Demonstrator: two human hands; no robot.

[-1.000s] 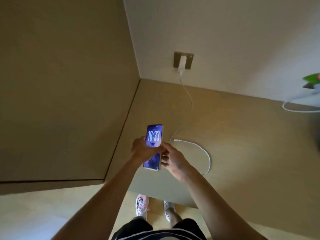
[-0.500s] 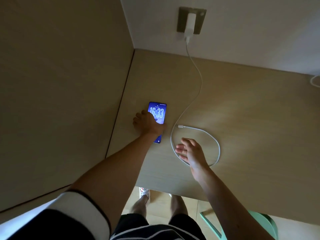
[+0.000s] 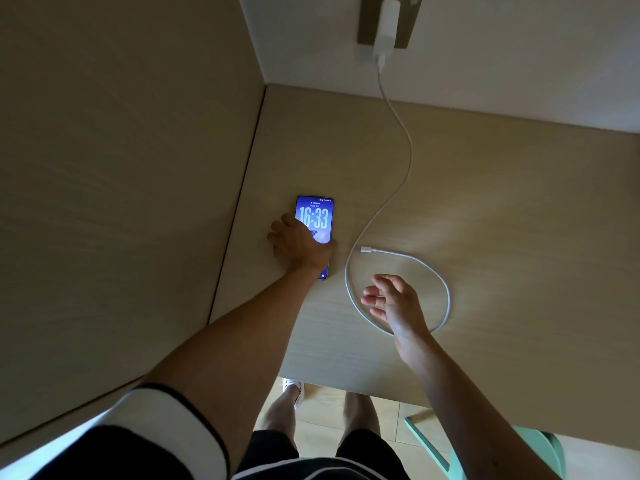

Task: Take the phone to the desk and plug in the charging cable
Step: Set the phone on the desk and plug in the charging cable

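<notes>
The phone [image 3: 317, 216] lies flat on the light wooden desk [image 3: 502, 209], screen up and lit, showing 16:33. My left hand [image 3: 298, 245] rests over its lower half, gripping it at the sides. A white charging cable [image 3: 405, 174] runs from a white charger [image 3: 387, 26] in the wall socket down onto the desk and curls into a loop. Its free plug [image 3: 367, 250] lies just right of the phone, apart from it. My right hand [image 3: 393, 301] hovers open over the loop, below the plug, holding nothing.
A tall wooden panel [image 3: 121, 185] stands along the desk's left side. The white wall [image 3: 519, 64] closes the back. A mint-green chair [image 3: 530, 448] pokes out under the desk's front edge at lower right, beside my legs.
One second ago both hands held the phone above the desk. Now it lies on the desk under my left hand, and my right hand has let go and moved right over the cable loop.
</notes>
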